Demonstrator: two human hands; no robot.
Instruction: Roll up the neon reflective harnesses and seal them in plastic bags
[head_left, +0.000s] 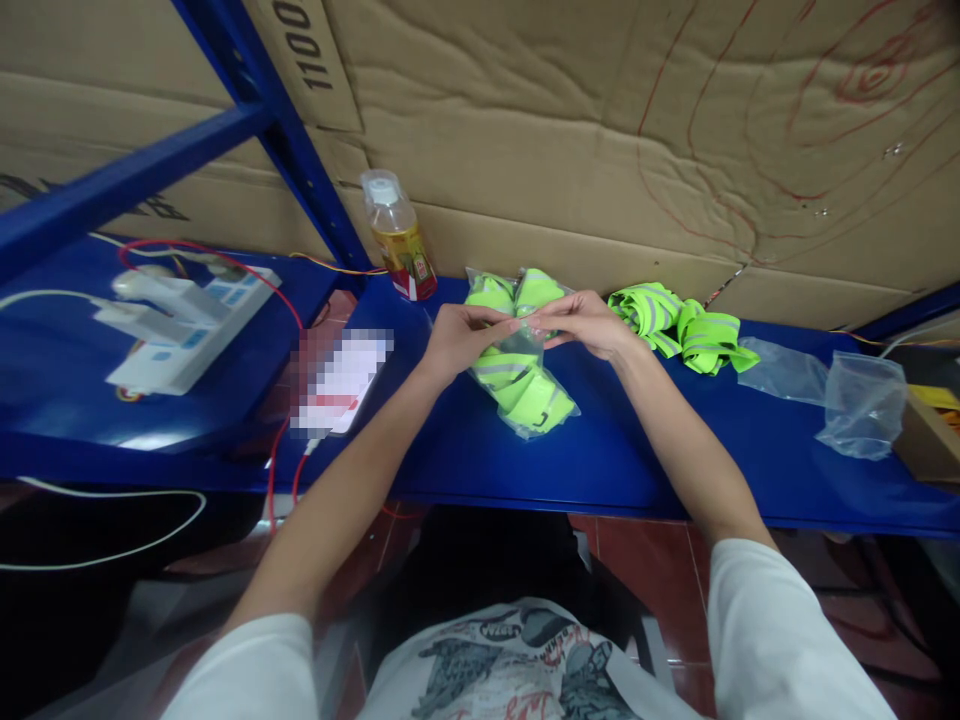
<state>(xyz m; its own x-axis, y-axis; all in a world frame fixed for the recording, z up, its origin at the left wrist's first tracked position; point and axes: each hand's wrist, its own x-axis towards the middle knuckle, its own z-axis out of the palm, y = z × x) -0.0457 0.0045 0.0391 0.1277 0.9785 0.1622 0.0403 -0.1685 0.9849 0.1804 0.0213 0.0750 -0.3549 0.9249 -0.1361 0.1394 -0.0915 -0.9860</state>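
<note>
While your two hands are meeting over the blue table [615, 460], your left hand [466, 338] is pinching the clear bag [521, 385] at its upper part, thumb and fingers drawn together on the film. Your right hand [585, 322] is doing likewise just beside it, its fingertips nearly closed on the same plastic, and the two sets of fingertips are almost touching. The bag is lying on the table between your forearms, its near end pointing toward you and slightly to the right. It is looking thin, crinkled and glossy, catching white highlights along its folds, with a loose corner sticking out at the near right. Inside, folded cloth [502, 372] is showing a vivid yellow-green, crossed by pale grey bands, and a small dark hooked mark is standing out near the near end. Just behind your fingers, two more yellow-green lumps [491, 290] are lying under clear film; whether they are belonging to the same bag, you cannot tell from this view. To the right, two bundles [679, 325] of the same green and grey are resting unwrapped, with clear bags [862, 405] lying beyond them. To the left, a bottle [405, 250] is standing by the cardboard [510, 190], and a phone [341, 385] is lying near your left forearm
</note>
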